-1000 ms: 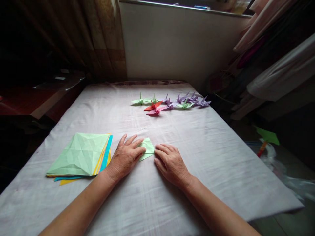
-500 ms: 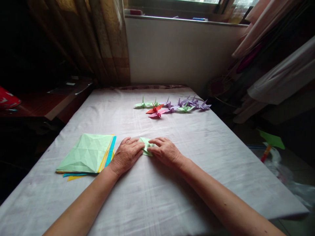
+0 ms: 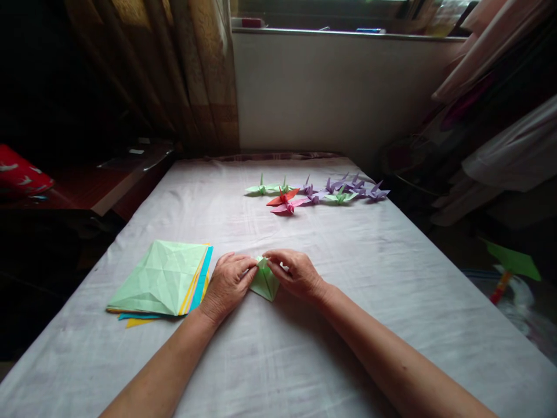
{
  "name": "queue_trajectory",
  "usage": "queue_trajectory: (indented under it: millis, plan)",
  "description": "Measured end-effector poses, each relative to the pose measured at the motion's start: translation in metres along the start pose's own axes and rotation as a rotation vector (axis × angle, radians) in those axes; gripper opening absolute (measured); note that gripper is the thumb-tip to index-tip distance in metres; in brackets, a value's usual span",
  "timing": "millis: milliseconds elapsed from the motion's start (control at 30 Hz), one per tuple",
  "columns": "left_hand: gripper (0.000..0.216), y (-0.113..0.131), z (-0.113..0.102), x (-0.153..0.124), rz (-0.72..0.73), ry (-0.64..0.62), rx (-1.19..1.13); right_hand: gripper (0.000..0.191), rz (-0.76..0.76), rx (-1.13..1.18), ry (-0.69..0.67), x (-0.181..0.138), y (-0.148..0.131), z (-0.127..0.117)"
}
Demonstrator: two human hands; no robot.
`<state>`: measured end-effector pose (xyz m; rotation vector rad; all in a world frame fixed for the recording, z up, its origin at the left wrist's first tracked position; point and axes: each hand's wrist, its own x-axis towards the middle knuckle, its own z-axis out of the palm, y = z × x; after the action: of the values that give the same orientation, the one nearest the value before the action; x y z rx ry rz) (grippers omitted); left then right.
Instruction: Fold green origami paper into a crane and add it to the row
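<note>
Fingertip grip on small, kite-shaped, pale-green folded paper

Pinched its left edge between thumb and fingers of the left hand, its top between thumb and forefinger of the right hand. Held it on white, faintly checked cloth, right of a stack of square, creased green, yellow and blue papers. Seemed to call for matched edges, a light touch and creases pressed firmly once aligned. Saw, beyond, a cluster of green, purple, red and pink paper cranes. Could read no lettering or brand, even on a red, white-marked object at far left.
</note>
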<state>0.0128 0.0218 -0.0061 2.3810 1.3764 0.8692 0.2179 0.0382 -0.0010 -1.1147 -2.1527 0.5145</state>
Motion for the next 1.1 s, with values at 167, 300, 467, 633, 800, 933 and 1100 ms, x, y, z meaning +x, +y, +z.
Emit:
queue_trajectory:
  millis: [167,300,467,633,800,933,1100]
  plan:
    - [0.017,-0.003,0.004,0.006,-0.069,0.037,-0.024,0.014,0.053,0.055,-0.061,0.011,0.008,0.002]
    - [0.022,-0.003,0.006,0.003,-0.118,0.088,0.022,0.017,0.154,-0.068,-0.055,0.020,0.011,0.011]
    - [0.032,0.008,0.004,-0.006,0.011,0.153,0.283,0.017,0.195,-0.251,-0.021,0.025,0.007,0.021]
    - [0.030,0.018,0.002,-0.016,0.160,-0.021,0.353,0.021,0.179,-0.307,-0.028,0.025,0.004,0.024]
    - [0.037,0.019,0.006,-0.023,0.122,-0.102,0.314,0.023,0.224,-0.317,-0.039,0.025,0.003,0.023]
    - [0.037,0.019,0.008,-0.025,0.105,-0.111,0.318,0.028,0.202,-0.258,-0.016,0.027,0.006,0.022]
    - [0.035,0.020,0.008,-0.025,0.118,-0.093,0.343,0.060,0.180,-0.292,-0.033,0.044,0.017,0.020]
